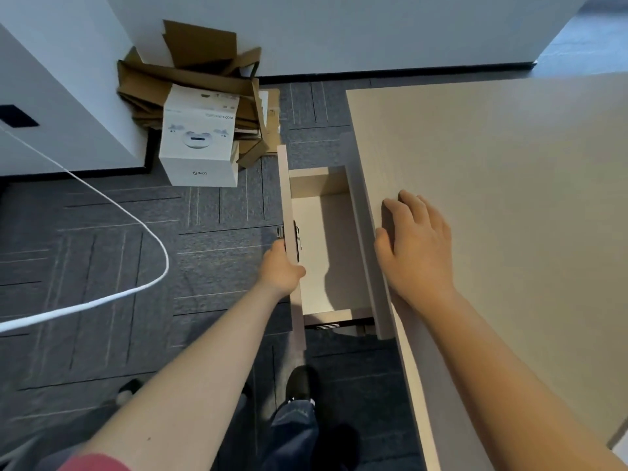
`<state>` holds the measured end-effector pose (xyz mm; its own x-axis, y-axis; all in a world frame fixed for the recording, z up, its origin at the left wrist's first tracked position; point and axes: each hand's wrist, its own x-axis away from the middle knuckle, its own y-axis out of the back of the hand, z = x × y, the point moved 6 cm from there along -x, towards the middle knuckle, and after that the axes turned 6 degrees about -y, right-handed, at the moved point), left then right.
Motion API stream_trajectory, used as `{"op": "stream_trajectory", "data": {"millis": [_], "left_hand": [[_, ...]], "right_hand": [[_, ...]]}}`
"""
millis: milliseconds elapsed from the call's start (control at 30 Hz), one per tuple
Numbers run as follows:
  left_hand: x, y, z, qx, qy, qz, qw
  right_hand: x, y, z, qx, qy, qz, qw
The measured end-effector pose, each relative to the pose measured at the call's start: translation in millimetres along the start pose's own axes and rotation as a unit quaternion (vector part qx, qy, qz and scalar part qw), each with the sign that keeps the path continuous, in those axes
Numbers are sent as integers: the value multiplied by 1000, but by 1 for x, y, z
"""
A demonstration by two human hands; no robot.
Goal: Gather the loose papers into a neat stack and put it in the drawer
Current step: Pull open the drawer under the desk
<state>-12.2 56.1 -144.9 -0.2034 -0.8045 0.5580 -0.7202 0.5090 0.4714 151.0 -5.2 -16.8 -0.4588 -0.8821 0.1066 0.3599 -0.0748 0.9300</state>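
Note:
A light wooden drawer [319, 212] stands pulled out to the left of the beige desk [492, 171]. Its inside shows only a bare pale bottom; I see no papers anywhere in view. My left hand [280, 268] grips the drawer's front panel [283, 185] near a small metal lock. My right hand [416, 246] lies flat, palm down, on the desk's left edge, fingers slightly apart, holding nothing.
A white product box [198, 144] and flattened brown cardboard [190, 79] lie against the wall at the upper left. A white cable [136, 219] loops over the grey carpet. My shoe [300, 382] and trouser leg are below the drawer.

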Motion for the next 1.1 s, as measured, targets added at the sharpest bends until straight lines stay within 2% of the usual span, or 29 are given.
{"op": "stream_trajectory", "data": {"millis": [300, 367, 467, 533, 633, 700, 767, 867, 967, 1100], "left_hand": [[10, 31, 18, -151, 4, -48, 987], [16, 43, 14, -231, -11, -66, 971], [29, 64, 6, -361, -15, -107, 926], [35, 76, -2, -381, 0, -119, 917], [38, 81, -35, -327, -35, -107, 938], [41, 70, -76, -226, -112, -78, 965], [54, 50, -123, -127, -183, -41, 974], [86, 7, -181, -46, -243, 23, 969], [121, -45, -212, -38, -270, 92, 958], [169, -112, -222, -58, -290, 157, 942]], "right_hand": [[5, 0, 3, -5, -13, 12, 1000], [5, 2, 3, -10, -7, 22, 1000], [6, 10, 0, -40, -10, 42, 998], [7, 16, -6, -93, -32, 52, 994], [13, 35, -19, -199, -102, 57, 973], [20, 55, -31, -229, -131, 40, 964], [33, 77, -49, -251, -161, 13, 954], [62, 106, -84, -276, -208, -30, 938], [104, 130, -125, -286, -251, -61, 923], [173, 156, -181, -297, -300, -110, 900]]}}
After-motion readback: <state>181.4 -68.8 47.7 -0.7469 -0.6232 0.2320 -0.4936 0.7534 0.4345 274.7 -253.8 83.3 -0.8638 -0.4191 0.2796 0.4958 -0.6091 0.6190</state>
